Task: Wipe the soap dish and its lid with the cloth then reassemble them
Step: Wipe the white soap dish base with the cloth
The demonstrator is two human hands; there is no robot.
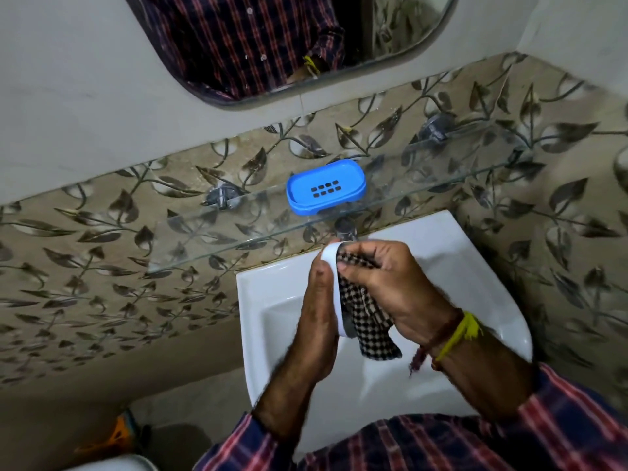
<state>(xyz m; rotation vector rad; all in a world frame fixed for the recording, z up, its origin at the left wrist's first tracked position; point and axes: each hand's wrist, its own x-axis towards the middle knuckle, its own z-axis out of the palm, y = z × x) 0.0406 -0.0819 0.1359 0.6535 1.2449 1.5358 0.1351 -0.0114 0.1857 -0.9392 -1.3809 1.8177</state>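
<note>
The white sink [452, 263] serves as the reference for all positions. Both hands work directly above its basin.

The left hand [317, 321] holds a white oval part [334, 283] on edge, long axis running away from the person, thumb curled onto its near rim; the remaining fingers are behind the part and cannot be seen. Which half of the soap dish this white part is cannot be told from the view.

The right hand [384, 283] grips a black-and-white checked cloth [368, 324], fingers curled around it and pressing it against the inner face of the white part. The loose end of the cloth hangs down over the basin, below both hands. A yellow thread band [458, 334] and a dark cord sit on the right wrist.

Beyond the far edge of the sink, a glass shelf [210, 239] is fixed to the leaf-patterned tile wall [85, 266]. The blue soap dish part [326, 188], with two rows of drain slots in its floor, rests flat on this shelf, well apart from the hands. A chrome tap [344, 229] shows just under the shelf at the back edge of the sink.

Above the shelf, a mirror [272, 45] reflects a checked shirt
</note>
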